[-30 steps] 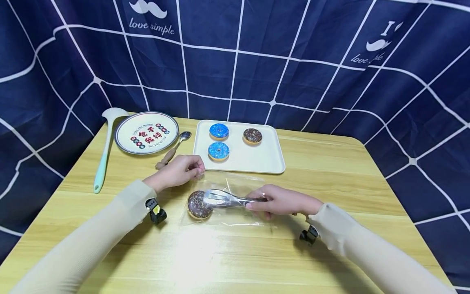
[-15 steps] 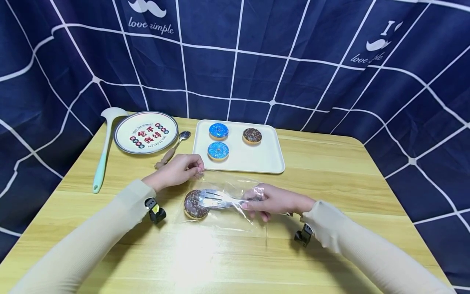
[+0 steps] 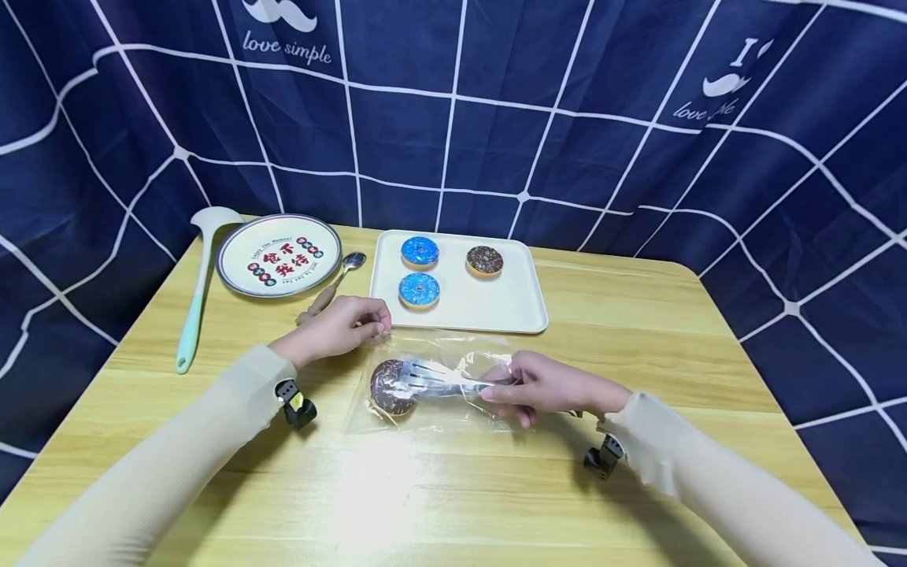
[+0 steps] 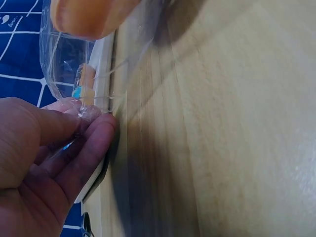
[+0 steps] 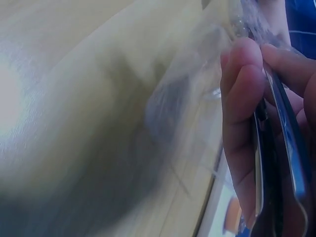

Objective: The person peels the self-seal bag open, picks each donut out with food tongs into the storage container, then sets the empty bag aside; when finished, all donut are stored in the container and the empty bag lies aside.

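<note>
My right hand (image 3: pixel 542 383) grips metal tongs (image 3: pixel 442 382) with slotted ends, and their two arms (image 5: pixel 285 133) run along the palm in the right wrist view. Their tips hold a chocolate-iced donut (image 3: pixel 391 387) with sprinkles, tilted inside a clear plastic bag (image 3: pixel 439 421). Thumb and fingers of my left hand (image 3: pixel 340 327) pinch the bag's far left corner, near the tray's front edge. From the left wrist the donut's orange-brown base (image 4: pixel 94 17) shows through the film above the pinching fingertips (image 4: pixel 101 126). The bag partly covers the right fingers.
Behind the bag lies a white tray (image 3: pixel 510 303) with two blue donuts (image 3: pixel 420 290) and one chocolate donut (image 3: pixel 485 261). A spoon (image 3: pixel 353 261), a printed plate (image 3: pixel 286 287) and a ladle (image 3: pixel 191 323) stand left of it. Dark blue cloth (image 3: pixel 397 134) hangs around the wooden table (image 3: pixel 638 339).
The tongs and donut shift slightly left, then back to the right, and the donut now tilts more. The bag's film has shifted around them. My left hand stays nearly in place.
</note>
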The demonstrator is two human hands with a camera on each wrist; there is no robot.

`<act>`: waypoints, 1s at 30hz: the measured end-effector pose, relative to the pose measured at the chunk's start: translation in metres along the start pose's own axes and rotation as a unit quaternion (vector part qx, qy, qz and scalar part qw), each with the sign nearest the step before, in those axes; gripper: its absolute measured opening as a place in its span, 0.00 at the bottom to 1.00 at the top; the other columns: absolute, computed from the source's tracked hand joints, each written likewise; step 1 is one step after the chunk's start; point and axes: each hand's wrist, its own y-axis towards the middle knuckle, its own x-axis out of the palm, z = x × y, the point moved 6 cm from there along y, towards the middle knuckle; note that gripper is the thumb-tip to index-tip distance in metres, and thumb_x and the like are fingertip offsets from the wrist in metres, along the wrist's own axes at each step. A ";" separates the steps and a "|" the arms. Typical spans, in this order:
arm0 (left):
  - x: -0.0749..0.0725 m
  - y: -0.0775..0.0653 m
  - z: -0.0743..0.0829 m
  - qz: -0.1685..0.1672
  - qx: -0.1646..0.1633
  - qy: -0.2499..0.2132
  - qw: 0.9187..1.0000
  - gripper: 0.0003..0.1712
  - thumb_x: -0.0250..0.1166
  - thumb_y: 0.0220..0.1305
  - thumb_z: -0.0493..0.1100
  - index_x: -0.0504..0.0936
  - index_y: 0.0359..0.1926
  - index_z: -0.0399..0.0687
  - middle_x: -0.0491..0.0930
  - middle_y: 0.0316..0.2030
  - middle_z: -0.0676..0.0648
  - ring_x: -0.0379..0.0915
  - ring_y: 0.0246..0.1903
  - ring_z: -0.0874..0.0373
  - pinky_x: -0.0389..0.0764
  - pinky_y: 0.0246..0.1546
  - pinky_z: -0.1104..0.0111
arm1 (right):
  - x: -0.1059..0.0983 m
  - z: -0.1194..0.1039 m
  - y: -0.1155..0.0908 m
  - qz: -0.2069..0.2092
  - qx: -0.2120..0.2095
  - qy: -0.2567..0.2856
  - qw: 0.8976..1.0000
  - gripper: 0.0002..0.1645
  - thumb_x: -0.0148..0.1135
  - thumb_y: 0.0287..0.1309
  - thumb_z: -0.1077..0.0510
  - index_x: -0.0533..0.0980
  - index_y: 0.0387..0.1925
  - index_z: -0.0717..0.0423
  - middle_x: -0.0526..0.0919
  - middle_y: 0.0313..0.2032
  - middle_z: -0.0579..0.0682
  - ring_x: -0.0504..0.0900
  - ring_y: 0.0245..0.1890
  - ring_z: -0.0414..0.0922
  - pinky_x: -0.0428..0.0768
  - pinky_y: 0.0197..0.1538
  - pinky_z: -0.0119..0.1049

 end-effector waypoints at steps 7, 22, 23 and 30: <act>0.000 -0.001 -0.001 0.004 0.001 0.013 1.000 0.06 0.62 0.72 0.30 0.83 0.38 0.41 0.85 0.29 0.46 0.76 0.29 0.60 0.76 0.45 0.64 | -0.010 0.005 -0.013 0.015 0.005 -0.005 1.000 0.16 0.56 0.78 0.56 0.82 0.41 0.65 0.83 0.30 0.69 0.78 0.16 0.38 0.80 0.20 0.39; -0.009 -0.005 -0.007 0.040 -0.014 0.076 0.996 0.06 0.64 0.72 0.34 0.83 0.36 0.47 0.85 0.24 0.50 0.76 0.28 0.61 0.47 0.75 0.30 | -0.041 0.022 -0.083 0.034 0.022 -0.023 0.999 0.16 0.54 0.79 0.56 0.81 0.41 0.65 0.82 0.28 0.56 0.78 0.16 0.38 0.78 0.19 0.38; -0.009 -0.005 -0.007 0.041 -0.014 0.074 0.996 0.06 0.64 0.72 0.34 0.83 0.36 0.46 0.85 0.25 0.50 0.76 0.28 0.61 0.48 0.75 0.31 | -0.043 0.023 -0.089 0.034 0.023 -0.024 0.999 0.16 0.53 0.79 0.56 0.81 0.41 0.65 0.82 0.28 0.53 0.78 0.16 0.39 0.77 0.19 0.37; -0.010 -0.005 -0.007 0.049 -0.014 0.070 0.996 0.05 0.64 0.71 0.34 0.84 0.37 0.45 0.86 0.27 0.49 0.76 0.29 0.61 0.62 0.65 0.40 | -0.063 0.036 -0.129 0.024 0.013 0.013 1.000 0.14 0.48 0.80 0.63 0.80 0.44 0.65 0.82 0.29 0.42 0.80 0.16 0.42 0.77 0.19 0.37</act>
